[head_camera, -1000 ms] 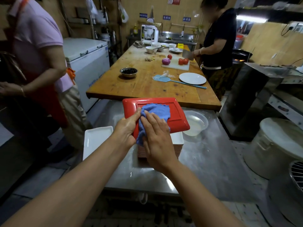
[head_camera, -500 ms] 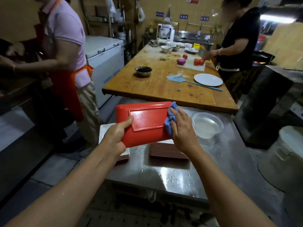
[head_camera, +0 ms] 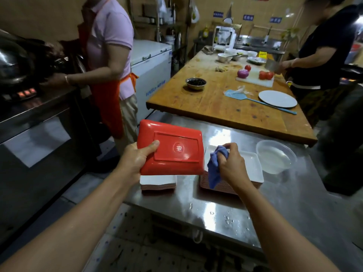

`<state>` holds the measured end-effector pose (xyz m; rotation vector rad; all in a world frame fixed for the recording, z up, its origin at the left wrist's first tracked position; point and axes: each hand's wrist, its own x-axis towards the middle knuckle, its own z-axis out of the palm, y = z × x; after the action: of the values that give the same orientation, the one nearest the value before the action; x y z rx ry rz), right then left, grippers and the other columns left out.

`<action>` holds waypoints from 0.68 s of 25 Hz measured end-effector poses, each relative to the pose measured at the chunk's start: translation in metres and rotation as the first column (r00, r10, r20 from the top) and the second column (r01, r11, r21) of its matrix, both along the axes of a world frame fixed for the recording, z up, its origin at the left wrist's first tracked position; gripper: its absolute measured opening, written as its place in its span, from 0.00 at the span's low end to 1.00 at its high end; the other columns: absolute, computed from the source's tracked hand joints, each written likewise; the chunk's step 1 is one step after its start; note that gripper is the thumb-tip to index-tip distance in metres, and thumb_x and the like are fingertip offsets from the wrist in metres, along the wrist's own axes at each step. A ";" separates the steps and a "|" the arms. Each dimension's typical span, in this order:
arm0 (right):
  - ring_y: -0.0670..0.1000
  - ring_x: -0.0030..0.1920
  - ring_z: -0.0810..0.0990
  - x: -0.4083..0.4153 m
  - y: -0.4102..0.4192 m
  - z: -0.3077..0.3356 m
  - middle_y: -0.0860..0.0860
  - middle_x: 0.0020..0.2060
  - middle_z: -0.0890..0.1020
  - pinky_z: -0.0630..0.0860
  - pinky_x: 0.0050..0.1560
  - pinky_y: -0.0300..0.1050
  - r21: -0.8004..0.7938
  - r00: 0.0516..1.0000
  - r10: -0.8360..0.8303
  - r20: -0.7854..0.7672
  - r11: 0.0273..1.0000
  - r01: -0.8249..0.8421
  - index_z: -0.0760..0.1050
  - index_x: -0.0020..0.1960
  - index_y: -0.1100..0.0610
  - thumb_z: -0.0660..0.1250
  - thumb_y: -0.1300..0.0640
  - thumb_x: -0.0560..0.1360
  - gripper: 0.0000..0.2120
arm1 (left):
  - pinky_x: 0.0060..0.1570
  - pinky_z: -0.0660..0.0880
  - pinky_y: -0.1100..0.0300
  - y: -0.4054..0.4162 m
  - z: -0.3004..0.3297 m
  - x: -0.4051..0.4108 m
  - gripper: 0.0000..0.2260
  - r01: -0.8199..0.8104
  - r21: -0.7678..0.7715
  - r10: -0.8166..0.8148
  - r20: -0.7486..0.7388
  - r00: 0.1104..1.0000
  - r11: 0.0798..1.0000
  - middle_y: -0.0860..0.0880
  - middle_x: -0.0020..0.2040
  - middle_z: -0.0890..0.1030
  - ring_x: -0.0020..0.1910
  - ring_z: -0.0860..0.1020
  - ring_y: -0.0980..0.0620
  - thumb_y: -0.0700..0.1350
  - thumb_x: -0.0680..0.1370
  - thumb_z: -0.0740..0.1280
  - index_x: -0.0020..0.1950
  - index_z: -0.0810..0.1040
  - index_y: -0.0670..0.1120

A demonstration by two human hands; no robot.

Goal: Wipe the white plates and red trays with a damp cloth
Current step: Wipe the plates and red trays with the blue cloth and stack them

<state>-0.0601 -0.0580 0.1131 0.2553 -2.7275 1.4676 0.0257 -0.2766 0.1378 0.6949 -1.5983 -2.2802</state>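
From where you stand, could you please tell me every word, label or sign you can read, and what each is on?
None can be read with certainty.
Round embossed mark on the red rectangular tray's underside: too blurred.
Blue lettering on the white chest freezer's front: too small.
Three blue wall signs: too small.
Yellow tag on the wooden table: unreadable.

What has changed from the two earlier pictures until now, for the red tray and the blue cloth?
The right hand took the blue cloth off the red tray and moved right; the cloth now hangs from it above the right stack of plates. The left hand carried the tray left, over the left stack. The left hand's grip on the tray, underside up, is unchanged, and the bowl of water stayed.
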 end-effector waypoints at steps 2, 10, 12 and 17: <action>0.53 0.45 0.75 -0.001 -0.012 0.003 0.53 0.44 0.77 0.69 0.45 0.44 -0.084 0.997 0.032 0.068 0.996 -0.026 0.70 0.55 0.59 0.59 0.59 0.78 0.07 | 0.32 0.77 0.65 -0.012 -0.004 -0.005 0.02 -0.018 -0.336 0.008 -0.032 0.999 0.942 0.52 0.32 0.82 0.30 0.79 0.56 0.38 0.73 0.71 0.44 0.79 0.43; 0.56 0.47 0.73 -0.007 -0.029 -0.015 0.60 0.51 0.74 0.69 0.31 0.40 -0.329 0.885 0.144 0.443 0.944 0.011 0.69 0.54 0.60 0.59 0.56 0.76 0.10 | 0.35 0.68 0.56 -0.028 -0.058 -0.020 0.06 0.185 -0.973 -0.027 0.190 0.981 -0.136 0.46 0.42 0.80 0.43 0.79 0.42 0.48 0.73 0.70 0.44 0.81 0.45; 0.56 0.46 0.73 -0.007 -0.028 -0.023 0.63 0.52 0.73 0.67 0.28 0.39 -0.333 0.870 0.156 0.467 0.943 0.010 0.69 0.55 0.61 0.59 0.57 0.75 0.11 | 0.30 0.70 0.55 -0.026 -0.072 -0.018 0.04 0.205 -0.947 -0.061 0.226 0.972 -0.249 0.44 0.39 0.79 0.40 0.79 0.40 0.42 0.71 0.72 0.42 0.81 0.43; 0.53 0.38 0.77 -0.002 -0.027 -0.035 0.56 0.45 0.76 0.70 0.24 0.40 -0.302 0.884 0.053 0.464 0.948 0.102 0.69 0.49 0.54 0.59 0.59 0.75 0.03 | 0.17 0.64 0.64 -0.018 -0.094 -0.013 0.12 0.190 -0.891 -0.167 0.279 0.946 -0.412 0.44 0.27 0.74 0.25 0.76 0.44 0.32 0.56 0.78 0.29 0.77 0.40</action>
<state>-0.0621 -0.0848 0.0776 -0.1727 -2.7288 2.1750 0.0124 -0.2948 0.0436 -0.1935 -2.8594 0.0208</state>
